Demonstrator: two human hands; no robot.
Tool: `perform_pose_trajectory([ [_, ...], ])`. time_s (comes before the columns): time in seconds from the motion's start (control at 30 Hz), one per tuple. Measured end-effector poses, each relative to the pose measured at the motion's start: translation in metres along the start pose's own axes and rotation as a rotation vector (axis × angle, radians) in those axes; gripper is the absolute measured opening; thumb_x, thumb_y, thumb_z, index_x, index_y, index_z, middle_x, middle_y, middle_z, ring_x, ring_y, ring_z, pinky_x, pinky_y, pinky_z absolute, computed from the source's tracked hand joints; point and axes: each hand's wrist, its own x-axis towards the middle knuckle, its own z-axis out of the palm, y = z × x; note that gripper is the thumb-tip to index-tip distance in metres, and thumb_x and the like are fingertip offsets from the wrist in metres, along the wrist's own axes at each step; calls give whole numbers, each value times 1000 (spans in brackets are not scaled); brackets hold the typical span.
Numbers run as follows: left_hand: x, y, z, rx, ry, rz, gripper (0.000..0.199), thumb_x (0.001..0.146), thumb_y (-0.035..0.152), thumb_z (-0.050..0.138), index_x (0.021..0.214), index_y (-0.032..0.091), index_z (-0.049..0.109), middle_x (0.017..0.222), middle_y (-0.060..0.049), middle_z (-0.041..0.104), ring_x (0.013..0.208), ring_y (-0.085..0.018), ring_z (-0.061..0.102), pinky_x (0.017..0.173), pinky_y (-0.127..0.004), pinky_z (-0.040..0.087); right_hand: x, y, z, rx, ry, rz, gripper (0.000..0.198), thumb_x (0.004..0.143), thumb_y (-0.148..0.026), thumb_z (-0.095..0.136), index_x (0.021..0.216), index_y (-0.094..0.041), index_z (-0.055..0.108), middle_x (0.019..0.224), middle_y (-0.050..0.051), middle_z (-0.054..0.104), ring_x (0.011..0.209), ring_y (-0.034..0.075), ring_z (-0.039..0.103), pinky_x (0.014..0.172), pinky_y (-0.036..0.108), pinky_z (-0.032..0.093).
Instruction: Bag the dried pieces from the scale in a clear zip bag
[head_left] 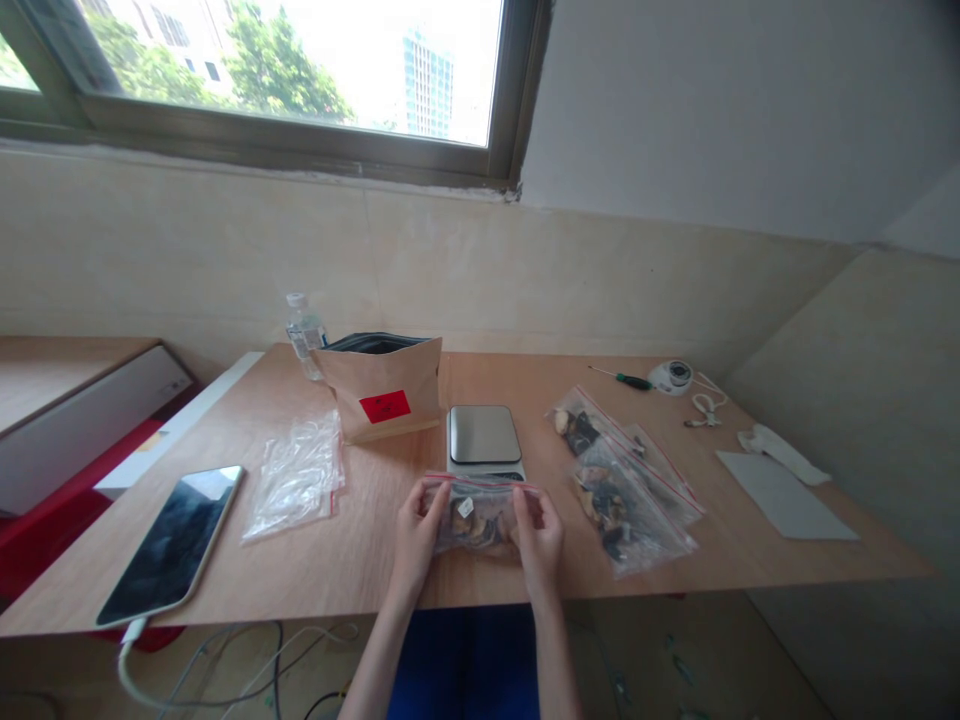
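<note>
- Far left, I see the phone (pixel 176 545) on the desk (pixel 360 565); I'd keep my elbow off its cable (pixel 133 650).
- Next, thin clear bags (pixel 296 475) lie just beside the upright brown pouch (pixel 390 375); I'd leave both alone while handling the mouth.
- My left hand (pixel 422 515) pinches one end of the red-edged mouth, thumb against fingers.
- Between my hands, the filled bag (pixel 480 530) sits at the desk's near side, before the scale (pixel 484 435). I can't tell whether it's sealed; I'd keep the strip taut, press along it evenly, and keep the brown pieces below.
- My right hand (pixel 538 520) pinches the other end likewise; I'd match its pull to the left's.
- Further right lie other filled bags (pixel 600 500).
</note>
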Motion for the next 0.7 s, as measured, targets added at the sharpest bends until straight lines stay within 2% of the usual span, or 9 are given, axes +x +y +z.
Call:
perform_pose_trajectory([
  [0.17, 0, -1, -2, 22, 15, 8, 28, 77, 43, 66, 84, 16, 69, 77, -4, 71, 72, -18, 65, 67, -25, 50, -1, -5, 1, 6, -80, 44, 33, 76, -47, 66, 87, -16, 68, 83, 7, 72, 80, 21, 68, 73, 32, 54],
  [0.37, 0, 0, -2, 27, 26, 23, 28, 75, 43, 67, 83, 16, 71, 80, -5, 73, 78, -20, 67, 72, -27, 51, 0, -3, 2, -25, -24, -1, 33, 74, -47, 67, 83, -15, 68, 79, 7, 72, 75, 21, 67, 70, 32, 54],
  [0.7, -4, -1, -2, 41, 41, 4, 28, 75, 42, 68, 87, 17, 71, 81, -5, 74, 75, -19, 67, 67, -25, 50, -1, -6, 1, -45, -14, -35, 28, 77, -44, 66, 82, -16, 67, 76, 5, 72, 72, 20, 67, 67, 30, 53],
])
